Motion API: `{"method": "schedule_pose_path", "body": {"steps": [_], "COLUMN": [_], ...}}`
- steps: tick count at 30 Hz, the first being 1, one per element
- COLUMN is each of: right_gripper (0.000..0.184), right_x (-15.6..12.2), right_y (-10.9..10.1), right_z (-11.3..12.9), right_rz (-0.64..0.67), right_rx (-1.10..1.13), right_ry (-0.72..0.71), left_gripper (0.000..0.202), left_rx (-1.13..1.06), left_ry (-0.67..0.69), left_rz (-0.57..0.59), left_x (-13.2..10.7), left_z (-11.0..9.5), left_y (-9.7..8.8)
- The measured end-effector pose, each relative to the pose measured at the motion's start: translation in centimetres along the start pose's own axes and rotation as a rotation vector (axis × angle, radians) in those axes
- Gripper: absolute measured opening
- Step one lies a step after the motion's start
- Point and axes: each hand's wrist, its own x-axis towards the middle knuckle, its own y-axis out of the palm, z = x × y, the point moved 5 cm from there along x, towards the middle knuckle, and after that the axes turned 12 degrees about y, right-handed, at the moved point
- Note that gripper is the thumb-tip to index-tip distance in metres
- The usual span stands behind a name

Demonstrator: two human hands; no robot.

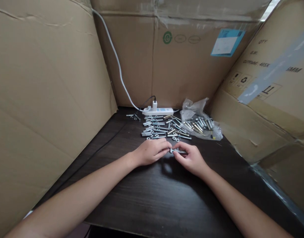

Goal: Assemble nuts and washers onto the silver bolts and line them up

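Just in front of the laid-out hardware, a small silvery bolt [181, 151] is held low over the dark table between my two hands. My right hand [191, 160] pinches its shank with thumb and fingers. The fingertips of my left hand [152, 152] are closed at the bolt's left end, where a nut-like piece [171, 150] shows; whether it is a nut or the bolt's head is too small to tell. Beyond my hands lie rows of loose bolts and metal sleeves [158, 128], with nuts and washers [176, 138] among them.
A clear plastic bag [217, 132] with several bolts lies at the back right. Behind the rows stands a white power strip [164, 111] with a plugged-in adapter [154, 105]. A black cable [99, 148] crosses the table's left side. Cardboard walls [134, 59] enclose the dark table [152, 201].
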Motion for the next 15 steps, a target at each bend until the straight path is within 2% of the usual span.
{"method": "schedule_pose_path", "body": {"steps": [3, 9, 15], "right_gripper": [0.010, 0.011, 0.013], "right_x": [0.00, 0.08, 0.13], "right_y": [-0.02, 0.02, -0.01], "right_z": [0.06, -0.02, -0.19], "right_rz": [0.000, 0.001, -0.001], "right_rx": [-0.003, -0.006, -0.016], "right_ry": [0.011, 0.008, -0.001], "left_gripper": [0.022, 0.022, 0.025], "left_rx": [0.005, -0.010, 0.042], "left_ry": [-0.006, 0.019, 0.057], "left_rz": [0.011, -0.056, -0.032], "left_x": [-0.03, -0.03, 0.04], "left_z": [0.14, -0.11, -0.38], "left_y": [0.10, -0.13, -0.20]}}
